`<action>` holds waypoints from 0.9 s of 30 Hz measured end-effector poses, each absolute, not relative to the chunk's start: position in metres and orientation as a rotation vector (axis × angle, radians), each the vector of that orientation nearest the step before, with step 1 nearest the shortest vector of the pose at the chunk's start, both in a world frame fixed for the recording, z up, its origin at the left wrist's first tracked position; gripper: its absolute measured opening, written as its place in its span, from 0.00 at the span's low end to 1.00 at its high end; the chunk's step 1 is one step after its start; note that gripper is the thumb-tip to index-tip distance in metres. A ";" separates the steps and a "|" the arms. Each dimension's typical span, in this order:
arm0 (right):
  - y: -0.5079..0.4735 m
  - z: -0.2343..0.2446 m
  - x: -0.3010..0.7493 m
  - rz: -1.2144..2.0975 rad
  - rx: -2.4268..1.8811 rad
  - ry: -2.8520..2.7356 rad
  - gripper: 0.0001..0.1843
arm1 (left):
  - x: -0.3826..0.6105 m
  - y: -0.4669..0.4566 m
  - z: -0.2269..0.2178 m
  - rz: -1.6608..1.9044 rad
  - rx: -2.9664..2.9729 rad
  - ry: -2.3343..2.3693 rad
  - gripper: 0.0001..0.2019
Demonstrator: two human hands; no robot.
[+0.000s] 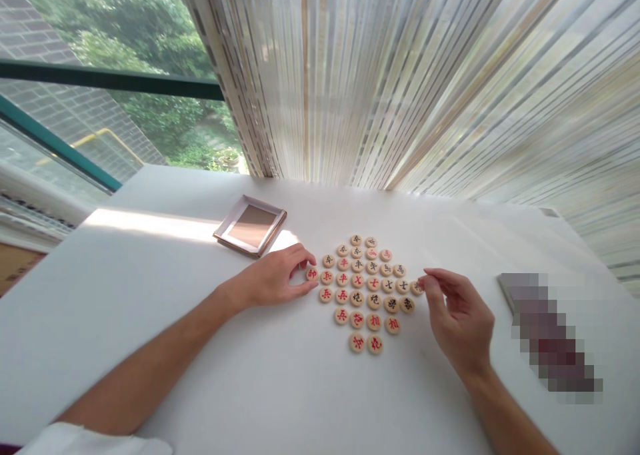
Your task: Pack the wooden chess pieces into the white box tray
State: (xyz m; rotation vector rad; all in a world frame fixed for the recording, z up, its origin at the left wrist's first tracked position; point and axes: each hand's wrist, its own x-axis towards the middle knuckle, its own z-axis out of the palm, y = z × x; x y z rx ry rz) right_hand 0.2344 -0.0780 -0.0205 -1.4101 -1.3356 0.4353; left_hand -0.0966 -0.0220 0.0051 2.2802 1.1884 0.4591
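Several round wooden chess pieces [365, 288] with red and black characters lie face up in a tight cluster on the white table [150, 322]. My left hand [275, 278] rests on the table at the cluster's left edge, its fingers pinching the leftmost red-marked piece [312, 274]. My right hand [457, 312] is at the cluster's right edge, fingers curled, thumb and forefinger pinched at the rightmost piece [417, 287].
A shallow open box [250, 225] with a pinkish rim lies behind the left hand. A blurred-out dark object [550, 335] sits at the right. Striped curtains [425, 82] hang behind the table, with a window [100, 75] at the left.
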 end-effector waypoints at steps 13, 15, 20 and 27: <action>-0.050 -0.035 0.257 0.433 -1.440 -1.108 0.17 | -0.152 0.018 0.040 0.394 2.088 1.743 0.17; -0.047 -0.037 0.260 0.433 -1.432 -1.094 0.18 | -0.154 0.023 0.036 0.361 2.095 1.813 0.16; -0.044 -0.040 0.265 0.452 -1.439 -1.059 0.19 | -0.143 0.031 0.023 0.298 2.180 1.921 0.12; -0.050 -0.028 0.259 0.545 -1.431 -1.104 0.20 | -0.118 0.028 0.059 0.358 2.448 1.829 0.06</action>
